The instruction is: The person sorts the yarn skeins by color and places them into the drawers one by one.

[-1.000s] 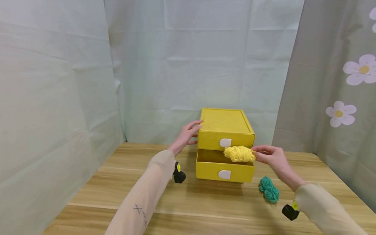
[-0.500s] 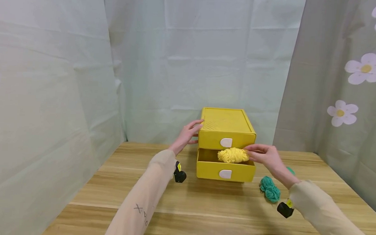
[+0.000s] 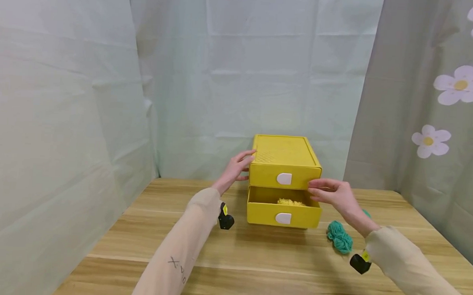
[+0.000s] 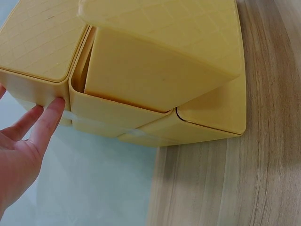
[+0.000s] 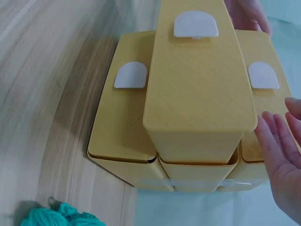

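Note:
A small yellow drawer cabinet (image 3: pixel 282 150) stands on the table, with its middle drawer (image 3: pixel 263 215) pulled out. Inside that drawer lies a skein of yellow yarn (image 3: pixel 291 202), mostly hidden behind the drawer front. My left hand (image 3: pixel 234 170) rests its extended fingers on the cabinet's left side near the top; in the left wrist view, fingertips (image 4: pixel 57 104) touch the wall. Beside the upper drawer's right edge is my right hand (image 3: pixel 336 197), holding nothing, its fingers parted from the thumb in the right wrist view.
A teal yarn skein (image 3: pixel 339 237) lies on the wooden table (image 3: pixel 254 264) to the cabinet's right. Another bit of teal (image 3: pixel 367 213) shows behind my right wrist. Pale curtains (image 3: pixel 256 77) hang behind and at both sides.
The yellow yarn skein has moved left and down into the pulled-out drawer. My right hand has let go of it. The left hand stays on the cabinet.

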`<act>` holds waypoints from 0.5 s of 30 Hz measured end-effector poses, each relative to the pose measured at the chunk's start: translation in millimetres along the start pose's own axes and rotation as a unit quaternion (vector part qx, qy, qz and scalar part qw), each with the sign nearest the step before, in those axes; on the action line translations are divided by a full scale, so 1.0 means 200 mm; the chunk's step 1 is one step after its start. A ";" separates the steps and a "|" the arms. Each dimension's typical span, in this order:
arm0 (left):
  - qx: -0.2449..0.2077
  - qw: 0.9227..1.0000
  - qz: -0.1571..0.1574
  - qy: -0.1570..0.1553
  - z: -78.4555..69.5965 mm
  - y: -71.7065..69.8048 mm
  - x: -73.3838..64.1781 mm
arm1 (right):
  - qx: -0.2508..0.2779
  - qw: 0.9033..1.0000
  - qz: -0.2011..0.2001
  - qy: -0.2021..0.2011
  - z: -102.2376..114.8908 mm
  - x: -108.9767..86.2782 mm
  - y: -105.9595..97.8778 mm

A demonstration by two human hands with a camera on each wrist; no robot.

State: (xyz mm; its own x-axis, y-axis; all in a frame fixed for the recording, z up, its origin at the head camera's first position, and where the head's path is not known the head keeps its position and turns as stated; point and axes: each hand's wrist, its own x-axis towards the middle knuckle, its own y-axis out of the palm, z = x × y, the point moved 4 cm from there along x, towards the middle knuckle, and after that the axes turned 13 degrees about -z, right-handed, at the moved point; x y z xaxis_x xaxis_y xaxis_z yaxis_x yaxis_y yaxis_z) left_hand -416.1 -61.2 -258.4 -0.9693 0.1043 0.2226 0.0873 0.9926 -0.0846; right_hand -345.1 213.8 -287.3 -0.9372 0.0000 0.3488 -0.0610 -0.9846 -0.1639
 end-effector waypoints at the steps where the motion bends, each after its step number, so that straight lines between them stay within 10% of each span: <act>1: 0.000 1.000 -0.006 0.003 0.02 0.00 0.01 | 0.004 1.000 0.000 -0.001 0.00 0.00 0.00; 15: 0.008 0.999 -0.035 0.014 0.09 -0.01 0.07 | 0.043 0.999 0.019 -0.008 0.04 -0.06 0.05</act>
State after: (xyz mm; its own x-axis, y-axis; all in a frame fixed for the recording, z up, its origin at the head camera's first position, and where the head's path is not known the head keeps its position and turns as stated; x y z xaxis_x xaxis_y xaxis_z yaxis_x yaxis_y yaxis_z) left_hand -434.5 -62.8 -272.7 -0.9659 0.0364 0.2563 0.0155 0.9964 -0.0833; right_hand -331.6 201.6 -285.0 -0.9326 -0.0392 0.3588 0.0040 -0.9951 -0.0984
